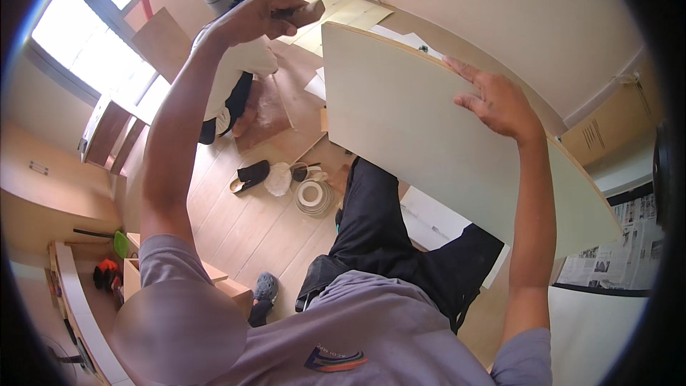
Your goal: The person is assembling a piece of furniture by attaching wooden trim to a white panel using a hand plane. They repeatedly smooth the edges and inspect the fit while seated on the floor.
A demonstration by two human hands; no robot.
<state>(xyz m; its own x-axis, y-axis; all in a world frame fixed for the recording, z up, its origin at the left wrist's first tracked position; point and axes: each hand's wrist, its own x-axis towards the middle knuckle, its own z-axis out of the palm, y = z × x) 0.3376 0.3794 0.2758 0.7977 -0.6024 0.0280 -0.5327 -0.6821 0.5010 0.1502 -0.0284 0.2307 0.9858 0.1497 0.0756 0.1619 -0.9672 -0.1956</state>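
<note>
1 big panel (pixel 429 136), 1 tape roll (pixel 312 196), 2 shoes (pixel 251 174), 2 hands (pixel 500 104).

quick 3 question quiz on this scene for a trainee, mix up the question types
1. True or false: the right hand rests flat on the upper edge of the large pale board.
2. Which is the left hand closed on? A) a small dark object, too hidden to identify B) a roll of tape C) a shoe
3. Fill in: on the wooden floor, beside the stack of white rolls, lies a dark ____.

Key: 1 true; 2 A; 3 slipper.
</note>
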